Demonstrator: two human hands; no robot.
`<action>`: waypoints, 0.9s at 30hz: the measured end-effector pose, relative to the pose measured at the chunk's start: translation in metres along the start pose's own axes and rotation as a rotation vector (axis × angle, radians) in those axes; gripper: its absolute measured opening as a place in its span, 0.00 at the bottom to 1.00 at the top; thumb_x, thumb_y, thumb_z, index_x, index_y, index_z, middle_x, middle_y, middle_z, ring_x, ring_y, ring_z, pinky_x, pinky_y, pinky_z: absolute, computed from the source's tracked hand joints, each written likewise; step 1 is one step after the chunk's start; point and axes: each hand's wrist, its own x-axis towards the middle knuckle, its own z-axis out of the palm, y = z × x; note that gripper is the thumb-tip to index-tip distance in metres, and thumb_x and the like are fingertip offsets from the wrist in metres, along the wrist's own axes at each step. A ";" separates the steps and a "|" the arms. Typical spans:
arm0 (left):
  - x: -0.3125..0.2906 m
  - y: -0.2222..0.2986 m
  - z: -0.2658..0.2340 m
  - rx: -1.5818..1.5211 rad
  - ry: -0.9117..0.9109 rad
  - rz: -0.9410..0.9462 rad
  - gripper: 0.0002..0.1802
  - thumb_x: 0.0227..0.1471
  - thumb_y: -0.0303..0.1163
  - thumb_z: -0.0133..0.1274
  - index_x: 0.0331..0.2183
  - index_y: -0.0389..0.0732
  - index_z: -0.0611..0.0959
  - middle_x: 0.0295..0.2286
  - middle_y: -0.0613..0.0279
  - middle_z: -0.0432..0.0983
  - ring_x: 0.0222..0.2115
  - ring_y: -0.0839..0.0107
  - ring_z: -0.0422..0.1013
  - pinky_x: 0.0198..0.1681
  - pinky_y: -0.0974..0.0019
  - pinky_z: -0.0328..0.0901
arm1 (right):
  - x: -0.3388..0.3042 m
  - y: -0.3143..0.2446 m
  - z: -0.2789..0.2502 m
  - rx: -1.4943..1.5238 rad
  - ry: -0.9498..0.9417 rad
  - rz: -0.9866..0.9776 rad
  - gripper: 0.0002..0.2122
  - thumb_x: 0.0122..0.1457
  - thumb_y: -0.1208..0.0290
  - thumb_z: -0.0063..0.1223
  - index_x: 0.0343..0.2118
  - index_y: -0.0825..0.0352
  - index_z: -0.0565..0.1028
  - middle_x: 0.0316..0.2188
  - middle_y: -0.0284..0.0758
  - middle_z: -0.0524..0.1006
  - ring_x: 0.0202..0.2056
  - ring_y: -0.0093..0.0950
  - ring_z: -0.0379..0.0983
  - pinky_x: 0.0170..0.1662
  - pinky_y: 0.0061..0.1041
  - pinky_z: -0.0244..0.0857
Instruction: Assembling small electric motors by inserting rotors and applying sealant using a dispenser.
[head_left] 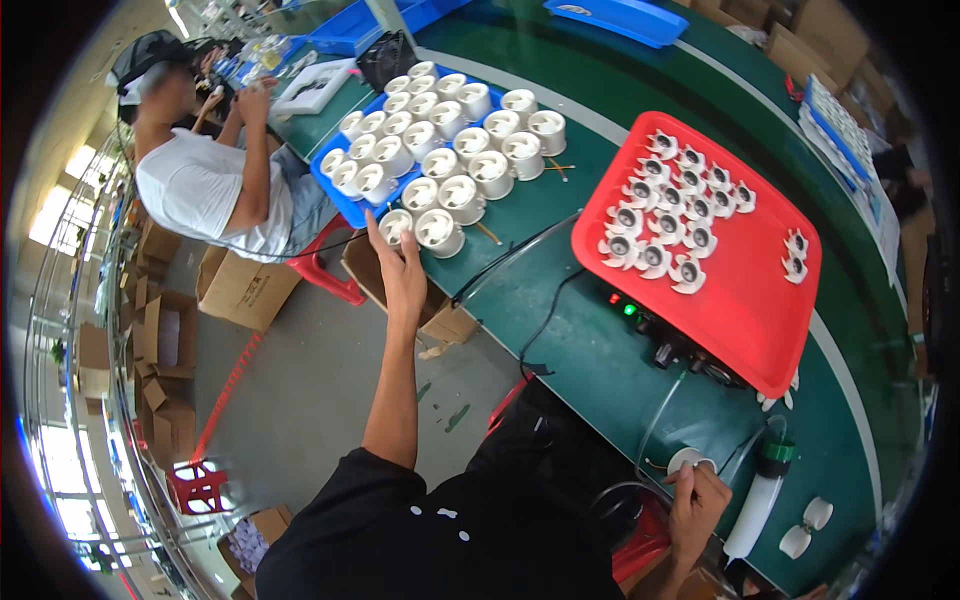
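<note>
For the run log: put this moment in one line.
left hand: reaching white cup | right hand: holding white part | red tray: small fans

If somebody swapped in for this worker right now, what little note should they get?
Left hand: stretched out, fingers on a white round housing at the near end of the housings on the blue tray and the green table; grip unclear.
Right hand: close in, pinching a small white round part.
Red tray: small white fan wheels fill its far half; the near half is bare.
A white tube with a green cap lies by the right hand.
</note>
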 end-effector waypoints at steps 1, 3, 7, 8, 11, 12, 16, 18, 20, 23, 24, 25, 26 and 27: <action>-0.003 -0.002 0.006 0.066 -0.016 0.045 0.35 0.66 0.36 0.39 0.64 0.31 0.44 0.64 0.39 0.43 0.63 0.53 0.48 0.65 0.59 0.44 | 0.000 -0.001 0.001 0.000 0.001 0.004 0.09 0.55 0.80 0.52 0.19 0.73 0.76 0.16 0.40 0.71 0.18 0.37 0.68 0.24 0.32 0.58; -0.004 -0.008 0.014 0.031 0.040 0.026 0.33 0.66 0.33 0.36 0.64 0.31 0.43 0.63 0.40 0.43 0.64 0.51 0.47 0.65 0.59 0.43 | -0.002 0.001 0.004 0.013 -0.013 0.013 0.09 0.55 0.78 0.54 0.18 0.72 0.75 0.16 0.40 0.71 0.18 0.37 0.68 0.24 0.32 0.57; 0.002 -0.028 0.027 0.132 0.180 -0.015 0.29 0.58 0.22 0.44 0.60 0.29 0.60 0.57 0.41 0.59 0.58 0.51 0.58 0.62 0.58 0.50 | -0.006 0.007 0.007 0.014 -0.025 -0.043 0.12 0.55 0.75 0.58 0.17 0.71 0.73 0.15 0.39 0.69 0.18 0.37 0.67 0.23 0.33 0.57; 0.004 -0.035 0.027 0.180 0.198 -0.009 0.30 0.54 0.18 0.46 0.58 0.28 0.63 0.54 0.43 0.65 0.55 0.52 0.63 0.61 0.57 0.53 | -0.005 0.010 0.009 0.034 -0.030 -0.055 0.12 0.55 0.74 0.58 0.16 0.70 0.72 0.15 0.39 0.69 0.18 0.37 0.67 0.23 0.33 0.57; 0.008 -0.061 0.009 0.342 0.227 0.100 0.28 0.60 0.37 0.46 0.57 0.33 0.68 0.51 0.42 0.69 0.49 0.46 0.66 0.55 0.51 0.59 | 0.003 0.004 0.010 0.027 -0.070 -0.108 0.13 0.56 0.71 0.58 0.17 0.68 0.72 0.16 0.37 0.69 0.18 0.37 0.67 0.23 0.34 0.59; 0.004 -0.055 0.009 0.347 0.250 0.037 0.29 0.61 0.44 0.44 0.58 0.39 0.68 0.50 0.41 0.69 0.48 0.42 0.66 0.53 0.46 0.58 | 0.004 0.003 0.010 0.026 -0.082 -0.136 0.14 0.56 0.70 0.58 0.17 0.68 0.72 0.16 0.37 0.69 0.18 0.37 0.68 0.23 0.34 0.59; 0.002 -0.040 0.012 0.472 0.240 0.024 0.32 0.63 0.53 0.40 0.60 0.42 0.67 0.50 0.37 0.70 0.45 0.41 0.70 0.49 0.45 0.64 | 0.008 0.002 0.001 -0.007 -0.053 -0.204 0.14 0.57 0.68 0.58 0.17 0.67 0.72 0.16 0.36 0.69 0.18 0.37 0.68 0.22 0.33 0.61; 0.008 -0.036 0.012 0.243 0.256 0.153 0.29 0.64 0.47 0.41 0.60 0.41 0.66 0.50 0.39 0.70 0.46 0.45 0.71 0.49 0.49 0.65 | 0.013 -0.001 -0.009 -0.016 -0.034 -0.230 0.11 0.55 0.72 0.60 0.19 0.69 0.74 0.15 0.37 0.68 0.17 0.36 0.67 0.22 0.31 0.59; 0.006 -0.026 0.019 -0.005 0.214 0.043 0.24 0.65 0.34 0.41 0.59 0.36 0.66 0.53 0.43 0.68 0.50 0.53 0.68 0.53 0.56 0.63 | 0.020 -0.001 -0.018 -0.016 -0.013 -0.225 0.11 0.55 0.73 0.60 0.19 0.69 0.73 0.15 0.36 0.68 0.18 0.35 0.67 0.21 0.31 0.59; 0.001 -0.019 0.020 -0.069 0.202 -0.017 0.23 0.64 0.29 0.41 0.60 0.37 0.65 0.53 0.44 0.69 0.51 0.56 0.68 0.54 0.58 0.63 | 0.039 0.001 -0.039 -0.135 0.011 -0.249 0.10 0.55 0.71 0.60 0.20 0.69 0.74 0.17 0.36 0.70 0.20 0.35 0.69 0.22 0.31 0.61; -0.001 -0.016 0.019 -0.081 0.200 -0.028 0.24 0.64 0.28 0.42 0.60 0.38 0.65 0.52 0.44 0.69 0.51 0.56 0.68 0.54 0.58 0.64 | 0.051 0.002 -0.045 -0.169 0.032 -0.266 0.11 0.55 0.70 0.60 0.21 0.69 0.74 0.18 0.37 0.71 0.20 0.36 0.70 0.23 0.32 0.63; -0.002 -0.013 0.021 -0.097 0.189 -0.036 0.25 0.63 0.27 0.43 0.61 0.39 0.64 0.52 0.43 0.69 0.51 0.57 0.68 0.54 0.59 0.64 | 0.065 0.002 -0.052 -0.185 0.071 -0.248 0.09 0.56 0.69 0.59 0.24 0.69 0.76 0.20 0.38 0.72 0.23 0.37 0.72 0.26 0.33 0.65; -0.004 -0.017 0.017 -0.047 0.229 -0.039 0.27 0.62 0.27 0.46 0.61 0.38 0.63 0.53 0.41 0.67 0.53 0.57 0.67 0.54 0.58 0.64 | 0.083 0.003 -0.055 -0.191 0.102 -0.238 0.08 0.57 0.68 0.57 0.27 0.69 0.77 0.23 0.40 0.74 0.26 0.39 0.73 0.29 0.33 0.66; -0.007 -0.018 0.018 -0.032 0.264 -0.051 0.27 0.62 0.28 0.47 0.61 0.37 0.62 0.53 0.42 0.66 0.53 0.57 0.66 0.54 0.57 0.64 | 0.102 0.007 -0.061 -0.212 0.132 -0.244 0.08 0.58 0.67 0.56 0.30 0.68 0.77 0.26 0.41 0.75 0.29 0.40 0.74 0.32 0.35 0.67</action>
